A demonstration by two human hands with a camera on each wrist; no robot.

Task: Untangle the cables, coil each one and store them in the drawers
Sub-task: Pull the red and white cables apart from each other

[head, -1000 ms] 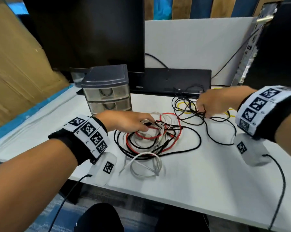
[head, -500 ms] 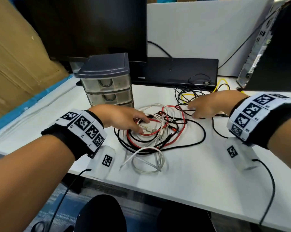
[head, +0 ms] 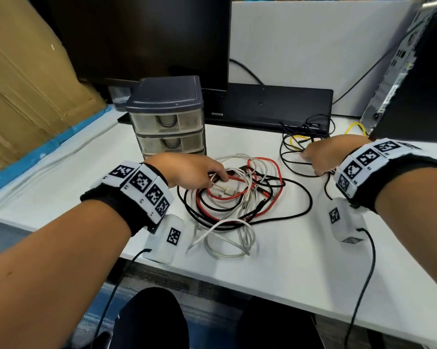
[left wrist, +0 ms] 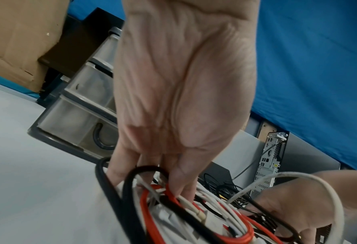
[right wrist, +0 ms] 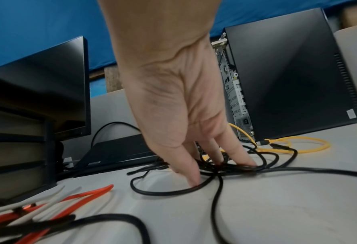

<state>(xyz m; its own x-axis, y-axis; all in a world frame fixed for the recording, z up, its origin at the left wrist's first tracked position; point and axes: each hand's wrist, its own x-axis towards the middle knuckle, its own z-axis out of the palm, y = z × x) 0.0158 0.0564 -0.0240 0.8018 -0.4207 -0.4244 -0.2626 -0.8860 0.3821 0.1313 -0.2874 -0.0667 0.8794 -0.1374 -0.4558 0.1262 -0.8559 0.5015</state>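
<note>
A tangle of red cable (head: 275, 167), white cable (head: 227, 245) and thick black cable (head: 305, 197) lies mid-table. My left hand (head: 217, 176) reaches into its top, and in the left wrist view its straight fingers (left wrist: 179, 186) press down among the red and white strands. To the right, my right hand (head: 310, 157) rests with straight fingers (right wrist: 192, 175) on thin black cable loops (right wrist: 236, 168). A yellow cable (head: 297, 138) lies just behind them. The small grey drawer unit (head: 167, 117) stands behind my left hand, its drawers closed.
A dark monitor (head: 142, 34) and its flat black base (head: 275, 104) stand at the back. A black PC tower (head: 413, 84) is at the right rear, and cardboard (head: 23, 84) leans on the left. The white table's front edge (head: 262, 285) is near me.
My right hand has drawn a little toward me, away from the monitor base, still on the thin black cables. My left hand has shifted slightly within the tangle.
</note>
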